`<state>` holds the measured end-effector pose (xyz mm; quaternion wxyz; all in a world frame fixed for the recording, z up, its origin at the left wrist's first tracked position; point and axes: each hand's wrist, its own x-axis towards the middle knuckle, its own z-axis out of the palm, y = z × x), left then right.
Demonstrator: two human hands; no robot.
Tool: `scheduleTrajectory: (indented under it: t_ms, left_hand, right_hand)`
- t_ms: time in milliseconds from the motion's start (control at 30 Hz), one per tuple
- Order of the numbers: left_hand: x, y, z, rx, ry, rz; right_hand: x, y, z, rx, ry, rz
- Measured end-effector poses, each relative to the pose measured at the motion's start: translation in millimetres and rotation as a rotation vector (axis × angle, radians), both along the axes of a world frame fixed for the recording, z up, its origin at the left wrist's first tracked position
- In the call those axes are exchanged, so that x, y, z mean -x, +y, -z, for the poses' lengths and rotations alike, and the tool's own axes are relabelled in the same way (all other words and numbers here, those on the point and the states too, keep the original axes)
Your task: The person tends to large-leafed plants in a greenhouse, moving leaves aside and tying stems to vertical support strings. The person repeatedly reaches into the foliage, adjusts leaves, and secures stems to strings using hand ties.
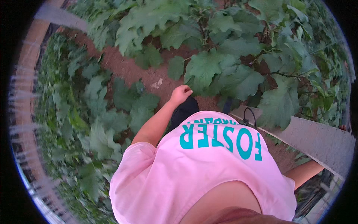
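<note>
My left hand (181, 95) is low in front of me, its fingers loosely curled beside the edge of a broad, lobed leaf (202, 68), probably of an eggplant plant. Nothing shows in that hand, though the inside of the fingers is hidden. Below it is my dark trouser leg (183, 110). My right forearm (304, 173) reaches out to the right and passes under a grey concrete-like beam (316, 140), which hides the right hand. A pale scrap (157, 83) lies on the brown soil (123, 65) to the left of my left hand.
Dense leafy plants (235, 25) fill the area ahead and to the right. Another leafy row (95, 131) runs along my left. A grey slab or beam (60, 16) crosses at the upper left. A thin black cable loop (249, 115) stands out near my waist.
</note>
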<state>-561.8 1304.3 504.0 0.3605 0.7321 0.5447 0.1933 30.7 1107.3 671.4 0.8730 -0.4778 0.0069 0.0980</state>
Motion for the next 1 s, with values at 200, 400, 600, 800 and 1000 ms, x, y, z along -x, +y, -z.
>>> scheduleTrajectory:
  t_ms: [200,400,600,800,1000]
  left_hand:
    - [-6.3,157.7,33.2,0.040,-0.356,-0.158]
    - [-17.6,325.3,89.8,0.208,-0.334,-0.062]
    - [-57.2,407.4,151.4,-0.010,-0.293,0.159]
    - [-64.4,415.6,167.9,-0.116,-0.282,0.289]
    - [-51.0,420.0,190.6,0.170,-0.540,0.169]
  right_hand:
    - [-66.1,-176.8,-47.0,-0.020,-0.034,0.760]
    - [176.6,-106.3,-3.5,1.544,-0.559,1.142]
    - [320.1,253.1,31.7,0.944,-0.569,-0.367]
    - [343.7,466.5,142.6,1.049,-0.652,-1.201]
    - [371.1,522.5,263.4,1.459,-0.638,-1.061]
